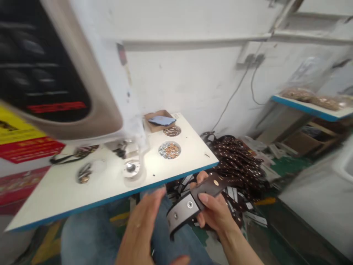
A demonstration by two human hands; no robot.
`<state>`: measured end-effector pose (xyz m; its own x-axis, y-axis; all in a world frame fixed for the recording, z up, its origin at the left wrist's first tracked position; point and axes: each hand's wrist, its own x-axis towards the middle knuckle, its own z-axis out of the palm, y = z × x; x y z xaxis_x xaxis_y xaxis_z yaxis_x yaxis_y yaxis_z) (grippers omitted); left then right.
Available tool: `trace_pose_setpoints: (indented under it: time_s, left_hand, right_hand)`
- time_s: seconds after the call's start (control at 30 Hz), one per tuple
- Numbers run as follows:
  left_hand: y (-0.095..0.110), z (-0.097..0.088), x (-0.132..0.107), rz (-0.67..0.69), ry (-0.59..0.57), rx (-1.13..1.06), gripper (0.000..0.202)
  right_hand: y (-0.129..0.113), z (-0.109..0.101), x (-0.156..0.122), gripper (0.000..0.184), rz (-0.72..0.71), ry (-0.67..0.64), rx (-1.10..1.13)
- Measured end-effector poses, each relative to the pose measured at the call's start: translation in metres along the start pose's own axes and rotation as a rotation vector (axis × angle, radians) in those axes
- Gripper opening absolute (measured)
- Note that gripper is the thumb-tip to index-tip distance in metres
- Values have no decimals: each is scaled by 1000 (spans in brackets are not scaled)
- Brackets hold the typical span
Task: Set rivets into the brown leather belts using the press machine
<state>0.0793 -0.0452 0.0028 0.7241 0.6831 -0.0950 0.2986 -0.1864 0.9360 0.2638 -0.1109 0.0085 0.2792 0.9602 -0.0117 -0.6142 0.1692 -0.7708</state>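
A dark brown leather belt (211,187) is gripped by my right hand (216,211), with the thumb on its upper face and the fingers beneath. Towards its near end is a grey band (182,211) with metal studs, and this end curves downward. My left hand (142,228) is to the left of the band, apart from it, fingers stretched out and holding nothing. Both hands are over my lap, just in front of the table's blue edge. On the table (190,147) is a round tray of small silver and copper-coloured pieces (169,150).
A machine (107,95) with a dark panel rises at the left, above a round metal base (131,168). A phone (162,120) lies on a cardboard box (154,127). Many studded belts (237,158) are heaped on the floor at right, near another table (306,107).
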Motion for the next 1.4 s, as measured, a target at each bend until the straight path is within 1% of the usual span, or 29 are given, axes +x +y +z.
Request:
trace_pose_setpoints:
  time_s: [0.03, 0.07, 0.13, 0.17, 0.2, 0.3, 0.4, 0.43, 0.5, 0.57, 0.63, 0.8, 0.93, 1.03, 1.27, 1.4]
  left_hand:
    - [0, -5, -6, 4, 70, 12, 72]
    - [0, -10, -10, 0, 126, 21, 70]
    - [-1, -25, -13, -18, 207, 46, 54]
    - [-2, -36, -12, -23, 241, 71, 47]
    - [-3, -48, -10, -16, 279, 113, 44]
    - [-7, -91, 4, 69, 399, 315, 49]
    - [-15, -127, 25, 110, 431, 520, 53]
    - [-18, -136, 32, 103, 418, 562, 54]
    - [-24, -147, 43, 89, 370, 604, 52]
    - [-32, -152, 50, 96, 330, 612, 51]
    - [-40, -153, 52, 118, 309, 622, 51]
    - [-53, -149, 51, 210, 325, 702, 60]
    - [-55, -148, 52, 316, 369, 799, 67]
    - [-56, -150, 53, 366, 386, 846, 67]
    - [-63, -152, 53, 384, 375, 858, 58]
    - [-61, -152, 53, 410, 389, 877, 56]
  right_hand:
    - [0, 12, 2, 37, 21, -44, -39]
    - [1, 20, 5, 37, 36, -73, -102]
    - [3, 30, 19, 34, 28, -117, -288]
    - [6, 33, 29, 30, 5, -139, -391]
    - [8, 35, 41, 25, -26, -161, -485]
    - [22, 42, 83, 17, -144, -200, -644]
    - [42, 50, 120, 19, -193, -177, -678]
    - [47, 51, 129, 20, -184, -166, -681]
    - [56, 52, 139, 22, -148, -158, -680]
    - [60, 51, 142, 23, -113, -156, -687]
    - [60, 49, 140, 24, -93, -154, -700]
    - [59, 48, 137, 26, -75, -122, -687]
    - [61, 48, 139, 25, -90, -98, -673]
    - [61, 48, 139, 25, -86, -115, -687]
    - [59, 49, 138, 28, -61, -114, -727]
    - [62, 48, 142, 27, -67, -110, -666]
